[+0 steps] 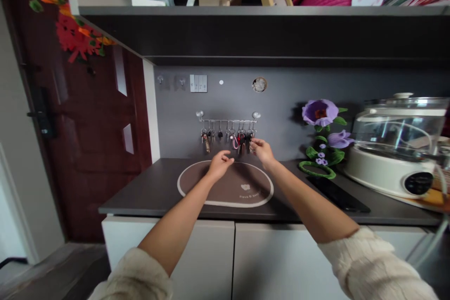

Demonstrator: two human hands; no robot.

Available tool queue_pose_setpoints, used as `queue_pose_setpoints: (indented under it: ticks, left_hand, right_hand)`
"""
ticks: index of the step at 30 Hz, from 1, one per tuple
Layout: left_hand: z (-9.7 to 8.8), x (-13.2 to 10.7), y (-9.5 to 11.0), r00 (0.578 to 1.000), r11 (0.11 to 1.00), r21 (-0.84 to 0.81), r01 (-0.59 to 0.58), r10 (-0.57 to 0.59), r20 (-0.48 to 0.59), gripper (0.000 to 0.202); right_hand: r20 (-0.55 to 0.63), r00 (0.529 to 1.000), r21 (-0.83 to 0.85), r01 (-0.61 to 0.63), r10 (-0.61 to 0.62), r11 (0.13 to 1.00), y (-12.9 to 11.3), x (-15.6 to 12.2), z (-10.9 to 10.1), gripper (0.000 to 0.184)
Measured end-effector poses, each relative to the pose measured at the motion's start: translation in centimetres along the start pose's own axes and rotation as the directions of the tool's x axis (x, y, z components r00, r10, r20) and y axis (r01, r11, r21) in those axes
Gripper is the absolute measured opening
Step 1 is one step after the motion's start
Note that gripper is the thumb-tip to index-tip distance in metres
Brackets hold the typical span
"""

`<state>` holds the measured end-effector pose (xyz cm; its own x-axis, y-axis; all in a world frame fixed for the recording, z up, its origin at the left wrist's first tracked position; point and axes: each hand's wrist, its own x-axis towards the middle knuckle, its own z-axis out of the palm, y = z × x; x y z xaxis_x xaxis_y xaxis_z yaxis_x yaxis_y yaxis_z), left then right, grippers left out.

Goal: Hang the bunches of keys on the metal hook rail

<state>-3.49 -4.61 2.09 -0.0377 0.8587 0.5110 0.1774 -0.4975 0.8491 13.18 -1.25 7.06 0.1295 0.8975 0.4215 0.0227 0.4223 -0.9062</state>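
Grey wall (232,101), keys (242,139) lengthwise straight down

Left hand (221,165): above the table's (144,187) back half, fingers loosely curled, thumb apart
Right hand (262,151): raised near the back edge, thumb and fingertips apparently pinched
Forearms (181,218): bare, slanting inward over the front edge

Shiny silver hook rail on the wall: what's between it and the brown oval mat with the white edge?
In the head view, dangling keys with colourful tags, then plain grey wall. The bare left hand, partly, and bare right hand show there too.
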Motion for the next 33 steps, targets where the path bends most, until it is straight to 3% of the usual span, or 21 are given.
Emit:
queue_pose_setpoints:
  ticks: [5, 8, 12, 16, 27, 30, 33]
  left_hand:
    - [-2.6, -3.2, 4.1, 0.988, 0.987, -0.057, -0.147, 0.149, 0.031, 0.079]
    - [-4.0, -5.6, 5.4, 0.983, 0.987, -0.046, -0.157, 0.16, 0.092, 0.093]
    - [-5.2, -8.2, 4.8, 0.976, 0.989, 0.006, -0.145, 0.142, 0.167, 0.1]
    - [-5.6, -9.5, 3.3, 0.98, 0.996, 0.012, -0.089, 0.085, 0.178, 0.104]
    - [-6.3, -8.8, 2.7, 0.985, 0.999, -0.026, -0.027, 0.031, 0.172, 0.101]
    - [-7.2, -6.8, 2.2, 0.997, 1.0, 0.023, 0.006, -0.008, 0.071, 0.095]
    - [-8.3, -3.5, 1.2, 0.992, 0.992, 0.104, 0.072, -0.061, -0.109, 0.085]
  right_hand:
    - [0.145, 0.977, 0.068, 0.151, -0.159, 0.986, -1.6, -5.9, 1.1, 0.063]
    - [0.239, 0.94, 0.074, 0.233, -0.244, 0.97, -1.7, -8.9, 1.1, 0.077]
    - [0.364, 0.906, 0.057, 0.211, -0.217, 0.976, -0.7, -11.9, 0.7, 0.085]
    - [0.389, 0.909, 0.005, 0.162, -0.151, 0.987, 0.1, -13.5, 0.1, 0.086]
    - [0.42, 0.886, -0.036, 0.235, -0.198, 0.971, 0.3, -12.6, -0.7, 0.086]
    - [0.376, 0.908, -0.047, 0.221, -0.188, 0.974, 0.9, -10.4, -1.0, 0.083]
    - [0.24, 0.959, -0.079, 0.177, -0.153, 0.981, 1.6, -6.9, -1.5, 0.078]
